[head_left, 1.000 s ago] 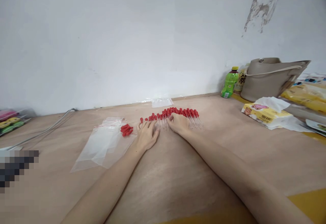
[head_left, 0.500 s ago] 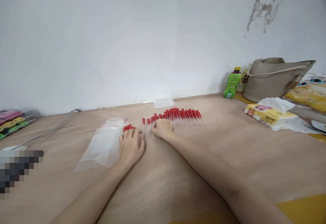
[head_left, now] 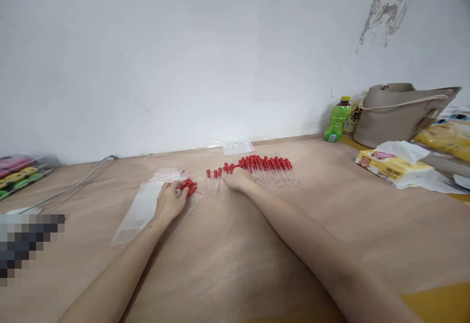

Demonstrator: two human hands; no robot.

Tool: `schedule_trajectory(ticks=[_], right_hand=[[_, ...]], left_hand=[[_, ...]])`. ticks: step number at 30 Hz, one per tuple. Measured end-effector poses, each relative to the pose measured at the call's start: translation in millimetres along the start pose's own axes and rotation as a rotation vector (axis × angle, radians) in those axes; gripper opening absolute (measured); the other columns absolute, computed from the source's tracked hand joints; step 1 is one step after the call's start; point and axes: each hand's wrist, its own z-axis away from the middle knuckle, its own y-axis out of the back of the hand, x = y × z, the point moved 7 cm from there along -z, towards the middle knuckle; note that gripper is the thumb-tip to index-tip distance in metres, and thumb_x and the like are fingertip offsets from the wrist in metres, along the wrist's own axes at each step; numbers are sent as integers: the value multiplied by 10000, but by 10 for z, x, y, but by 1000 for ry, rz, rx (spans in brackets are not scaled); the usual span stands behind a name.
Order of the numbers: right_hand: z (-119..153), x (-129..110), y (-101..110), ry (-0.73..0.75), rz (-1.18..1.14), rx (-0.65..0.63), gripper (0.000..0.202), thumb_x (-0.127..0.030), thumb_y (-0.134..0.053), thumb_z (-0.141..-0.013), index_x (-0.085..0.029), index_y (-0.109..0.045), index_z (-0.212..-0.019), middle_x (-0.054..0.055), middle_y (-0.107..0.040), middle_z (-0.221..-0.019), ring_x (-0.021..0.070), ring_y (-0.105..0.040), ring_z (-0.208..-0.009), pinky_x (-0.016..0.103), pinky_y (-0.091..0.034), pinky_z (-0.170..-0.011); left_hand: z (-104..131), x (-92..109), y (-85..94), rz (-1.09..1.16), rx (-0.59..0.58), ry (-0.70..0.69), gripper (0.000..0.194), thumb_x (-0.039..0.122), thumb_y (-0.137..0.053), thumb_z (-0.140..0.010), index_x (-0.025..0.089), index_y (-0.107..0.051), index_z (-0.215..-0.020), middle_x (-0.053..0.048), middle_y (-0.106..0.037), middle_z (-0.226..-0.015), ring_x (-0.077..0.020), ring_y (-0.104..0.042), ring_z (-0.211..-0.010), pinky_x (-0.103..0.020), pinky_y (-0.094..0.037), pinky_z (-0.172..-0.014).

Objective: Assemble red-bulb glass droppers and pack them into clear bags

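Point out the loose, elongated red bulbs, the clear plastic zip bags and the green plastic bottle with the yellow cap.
Loose, elongated red bulbs point(head_left: 189, 184): head view, middle of the pile.
Clear plastic zip bags point(head_left: 141, 210): head view, plain film.
Green plastic bottle point(head_left: 337, 121): head view, middle of its side.

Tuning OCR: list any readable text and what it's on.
"双萃" (likely reading, partly hidden): yellowish container beside the bag.
Green bottle: label print too small to read.
Yellow tissue box: characters too blurred to read.
No other text legible.
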Motion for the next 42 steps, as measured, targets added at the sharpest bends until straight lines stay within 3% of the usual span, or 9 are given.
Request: schedule_trajectory(ticks=[5, 8, 13, 18, 22, 26, 28, 32, 42], right_hand=[[220, 262, 120, 82, -175, -175, 252, -295, -466, -751, -117, -592, -626, 96, -648, -679, 168, -613, -601, 234, -450, -512], [446, 469, 172, 183, -276, -191, 178, -261, -471, -770, -132, -585, -722, 52, -644, -678, 117, -597, -605, 198, -449, -551], [765, 720, 331, 462, -332, 64, 251, -201, -480, -776, -149, -542, -1014, 46, -624, -777, 133, -570, -676, 251, -443, -622], [958, 745, 382, 573, -247, 229, 157, -191, -406, -821, -168, -549, -883, 43, -597, -811, 138, -540, -712, 256, -419, -643], [1021, 699, 372, 592, -186, 267, 128, -176, -386, -830, -162, -512, -847, 36, -574, -764, 137, -522, -694, 253, -404, -632], [1101, 619, 353, 694, -161, 265, 181, -178, -376, -846, -167, -524, -950, 47, -578, -833, 140, -529, -756, 251, -406, -667], [1140, 585, 349, 735, -158, 278, 188, -191, -388, -847, -164, -544, -949, 54, -570, -843, 136, -529, -755, 243, -411, -661], [1186, 541, 320, 780, -160, 305, 192, -196, -396, -846, -162, -567, -927, 60, -557, -830, 130, -522, -732, 239, -420, -653], [1240, 492, 250, 850, -131, 274, 188, -209, -435, -840, -175, -596, -932, 44, -569, -785, 124, -520, -704, 241, -402, -649]], left_hand=[[-40, -48, -93, -3, -7, 11, 285, 346, -458, -766, 198, -633, -936, -56, -547, -846, -175, -578, -679, -329, -440, -745], [-60, -54, -95, 3, 19, 16, 217, 321, -488, -744, 190, -627, -846, -47, -559, -821, -177, -578, -698, -316, -441, -736], [-54, -36, -79, 11, 59, -22, 147, 313, -506, -730, 184, -569, -758, -37, -578, -828, -186, -566, -734, -306, -439, -705], [-11, 22, 52, -12, 229, -137, 252, 308, -482, -760, 154, -554, -946, -58, -567, -829, -224, -528, -827, -355, -415, -784], [172, 260, 194, 106, 351, -239, 280, 287, -438, -803, 149, -577, -1002, -65, -499, -828, -215, -502, -845, -334, -431, -761], [492, 757, 31, 340, 110, -384, 200, 300, -441, -827, 167, -584, -873, -51, -512, -864, -182, -511, -849, -290, -436, -732], [658, 978, -170, 437, -127, -399, 171, 301, -430, -842, 180, -544, -882, -30, -548, -842, -157, -531, -790, -270, -436, -699], [846, 1164, -418, 561, -381, -353, 151, 306, -392, -863, 187, -486, -862, 12, -540, -695, -130, -527, -638, -248, -425, -610], [832, 1125, -485, 675, -441, -311, 153, 319, -417, -849, 182, -484, -863, 13, -553, -674, -129, -552, -623, -251, -434, -613]])
